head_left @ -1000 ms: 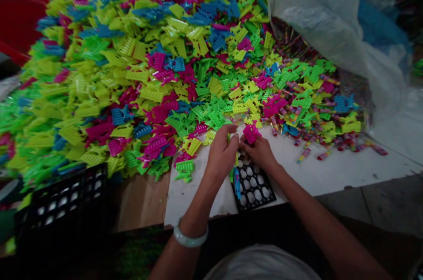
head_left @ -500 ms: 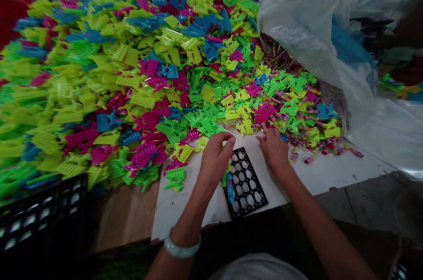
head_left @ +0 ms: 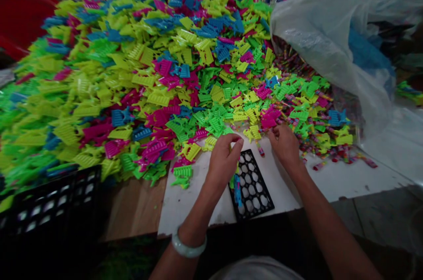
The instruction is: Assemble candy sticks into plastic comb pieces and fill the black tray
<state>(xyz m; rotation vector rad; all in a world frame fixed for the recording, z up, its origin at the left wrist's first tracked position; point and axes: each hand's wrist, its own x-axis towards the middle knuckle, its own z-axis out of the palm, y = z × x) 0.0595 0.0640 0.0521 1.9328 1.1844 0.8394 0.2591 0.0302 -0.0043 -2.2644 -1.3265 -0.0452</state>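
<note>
My left hand is closed in a pinch over the upper left edge of a black grid tray. A speck of pink shows at its fingertips, too small to name. Below this hand, a blue plastic piece stands in the tray's left column, with bits of green and yellow above it. My right hand has its fingers drawn together at the near edge of the pile, just under a pink plastic piece. What it grips is hidden. A small wrapped candy-like tube lies between the hands.
A high heap of yellow, green, pink and blue plastic pieces covers the left and back. Colourful small tubes spill from a clear plastic bag at right. Another black grid tray is at lower left. The white board ends near me.
The view has shifted, so the scene sits farther right. My right hand's fingers have drawn together at the pile edge, and a small tube now shows between the hands. My left hand keeps its pinch.
</note>
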